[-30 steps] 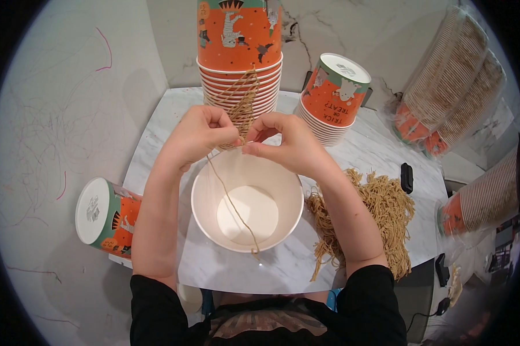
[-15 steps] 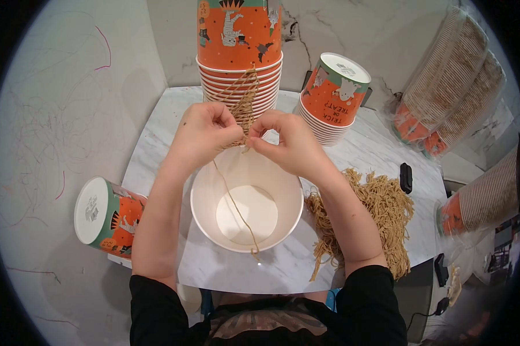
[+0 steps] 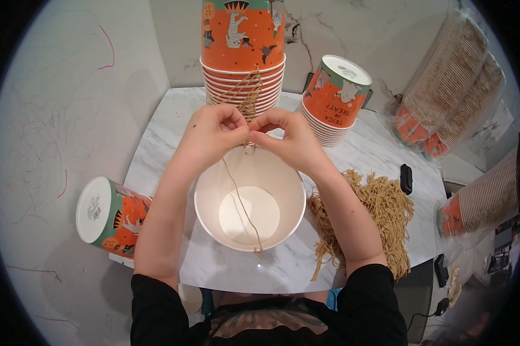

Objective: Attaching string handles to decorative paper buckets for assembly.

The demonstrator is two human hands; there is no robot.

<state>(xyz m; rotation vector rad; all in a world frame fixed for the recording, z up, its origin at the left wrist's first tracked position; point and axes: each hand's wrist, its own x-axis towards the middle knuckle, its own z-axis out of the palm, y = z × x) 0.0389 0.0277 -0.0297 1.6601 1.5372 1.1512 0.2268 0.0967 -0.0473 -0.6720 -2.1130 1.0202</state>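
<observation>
My left hand [image 3: 217, 131] and my right hand [image 3: 289, 141] meet fingertip to fingertip, both pinching tan string [image 3: 240, 199] above the far rim of an open white paper bucket [image 3: 208, 193]. One loose end of the string droops across the bucket's mouth to its near rim. Just beyond my fingers, knotted tan netting [image 3: 249, 106] hangs against a tall stack of upside-down orange buckets [image 3: 242, 43]. My fingers partly hide the point where string and netting meet. To the right of the white bucket, a heap of loose tan strings [image 3: 387, 216] lies partly under my right forearm.
A shorter stack of orange buckets [image 3: 335, 95] stands at the back right. An orange and green bucket [image 3: 119, 222] lies on its side at the left. Plastic-wrapped bucket stacks [image 3: 444, 81] lean at the far right. A small black object [image 3: 406, 179] sits beside the string heap.
Both hands stay pinched on the string, with a slight shift of the fingertips. The whole view has moved a little, so the buckets appear slightly farther right.
</observation>
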